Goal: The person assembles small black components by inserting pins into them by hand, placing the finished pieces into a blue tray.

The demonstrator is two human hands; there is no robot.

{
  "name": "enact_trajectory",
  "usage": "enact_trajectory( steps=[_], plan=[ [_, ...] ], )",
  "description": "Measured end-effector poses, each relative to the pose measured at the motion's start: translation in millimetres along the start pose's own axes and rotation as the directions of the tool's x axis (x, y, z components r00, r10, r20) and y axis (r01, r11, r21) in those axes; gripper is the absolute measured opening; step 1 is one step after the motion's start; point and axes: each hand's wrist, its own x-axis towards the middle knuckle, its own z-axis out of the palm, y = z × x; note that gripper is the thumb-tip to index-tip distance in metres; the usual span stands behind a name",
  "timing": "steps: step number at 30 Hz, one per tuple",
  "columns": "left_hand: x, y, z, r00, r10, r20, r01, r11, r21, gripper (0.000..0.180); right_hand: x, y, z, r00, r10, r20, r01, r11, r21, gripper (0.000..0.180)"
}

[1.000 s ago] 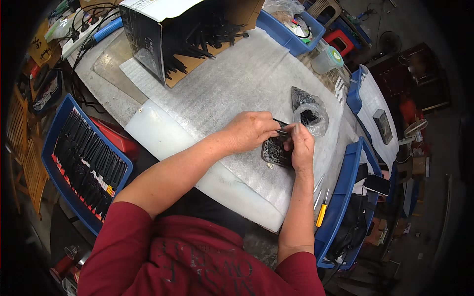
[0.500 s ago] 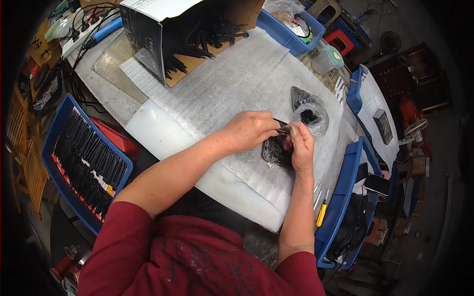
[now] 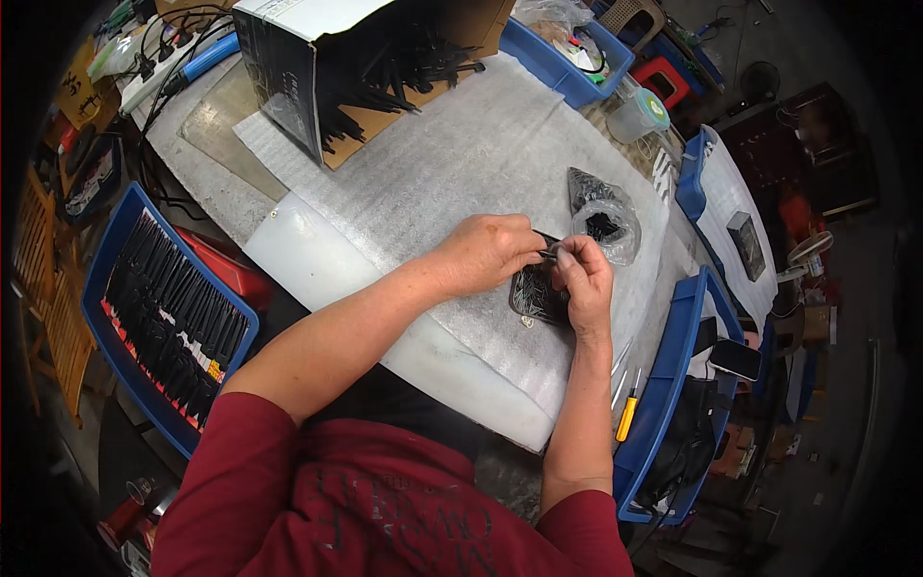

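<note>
Here's the left hand (image 3: 492, 252), fingertips pinching a slim black piece (image 3: 549, 254) right above the tray (image 3: 512, 302) of pins (image 3: 535, 288)! The right hand (image 3: 588, 285) bunches at its far end; whether it grips anything, I can't tell. The piece looks light, stiff, perhaps slick: best pinched mid-length, ends free. Those pins look slippery; fingertip work, surely.

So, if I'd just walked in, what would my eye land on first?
Probably the big open carton bristling with black rods, at the top of the picture. Then perhaps the left fingers and right fingers, close together at a small dark piece just right of centre, over a dark tray of small silvery pieces. At the left, a blue bin packed with rows of black parts also stands out.
</note>
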Motion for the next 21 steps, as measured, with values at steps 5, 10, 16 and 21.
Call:
enact_trajectory(
  steps=[5,10,16,21],
  plan=[
    [0,1,-1,1.0,-0.01,0.015,0.01,1.0,0.001,0.011,0,2,5,0.996,-0.084,0.026,0.085,0.994,-0.061,0.009],
    [1,1,0,1.0,-0.006,0.011,0.006,1.0,-0.005,0.012,0,7,-7,0.999,0.025,0.045,-0.023,0.998,-0.058,0.009],
    [0,1,-2,1.0,-0.013,0.013,0.013,1.0,-0.011,0.012,-1,0,4,0.999,-0.034,0.007,0.035,0.999,-0.036,0.011],
    [0,2,0,1.0,0.003,0.004,-0.003,1.0,0.01,0.012,0,5,-2,0.995,-0.087,0.043,0.095,0.967,-0.237,0.011]
  ],
)
